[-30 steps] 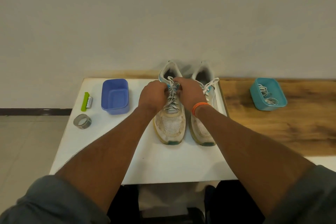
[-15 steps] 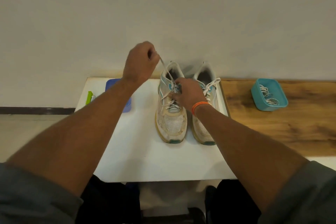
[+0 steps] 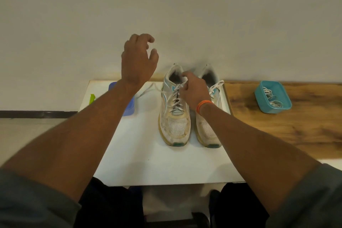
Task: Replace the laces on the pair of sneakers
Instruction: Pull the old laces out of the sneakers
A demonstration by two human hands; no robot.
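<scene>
Above the desk, at about 11 o'clock from the shoes, the left hand hangs in the air with fingers loosely spread and curved, holding nothing. At the centre, the right hand, an orange band on its wrist, rests on the tongue of the left sneaker, its fingers curled and pinching the white lace near the top eyelets. One loose lace end trails off toward 9 o'clock across the white desk. The right sneaker stands just beside its partner, both toes pointing to 6 o'clock. At 9 o'clock a blue tub sits half hidden behind the left forearm; its contents cannot be seen. At 3 o'clock, well apart on the wooden surface, a teal tub holds coiled white laces.
</scene>
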